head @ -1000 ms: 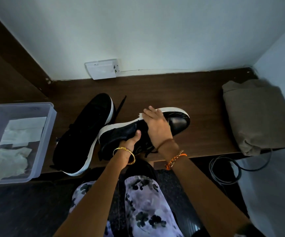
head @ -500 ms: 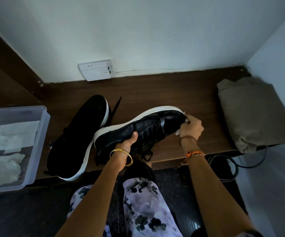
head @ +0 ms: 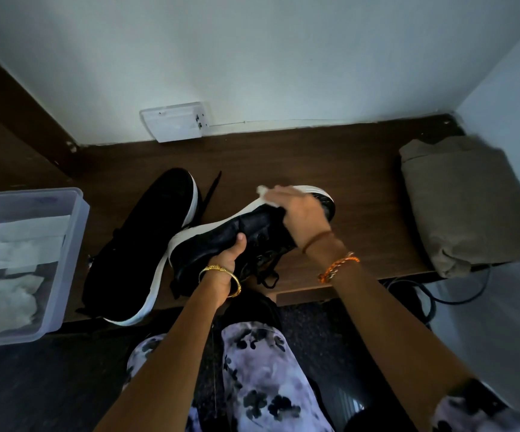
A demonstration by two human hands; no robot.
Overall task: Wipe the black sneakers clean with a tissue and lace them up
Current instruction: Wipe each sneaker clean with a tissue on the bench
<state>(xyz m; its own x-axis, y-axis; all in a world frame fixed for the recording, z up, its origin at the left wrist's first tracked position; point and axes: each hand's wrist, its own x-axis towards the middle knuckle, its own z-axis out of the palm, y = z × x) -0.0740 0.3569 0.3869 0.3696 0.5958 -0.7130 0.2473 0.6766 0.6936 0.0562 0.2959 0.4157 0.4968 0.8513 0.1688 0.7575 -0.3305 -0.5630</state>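
A black sneaker (head: 221, 241) with a white sole lies on its side across the wooden shelf (head: 330, 157), toe to the right. My left hand (head: 226, 263) grips it near the heel. My right hand (head: 302, 213) presses a white tissue (head: 265, 193) onto the sneaker's upper side close to the toe; only the tissue's corner shows. Loose black laces hang from the sneaker near the shelf's front edge. The second black sneaker (head: 137, 247) lies to the left, sole edge facing me, with a lace trailing from behind it.
A clear plastic tub (head: 65, 244) with white tissues inside sits at the left. A folded khaki cloth bag (head: 471, 201) lies at the right end of the shelf. A white switch plate (head: 176, 121) is on the back wall. Cables lie on the floor at the right.
My right hand has slid the tissue back from the toe tip onto the sneaker's upper side. The left hand keeps its hold near the heel.
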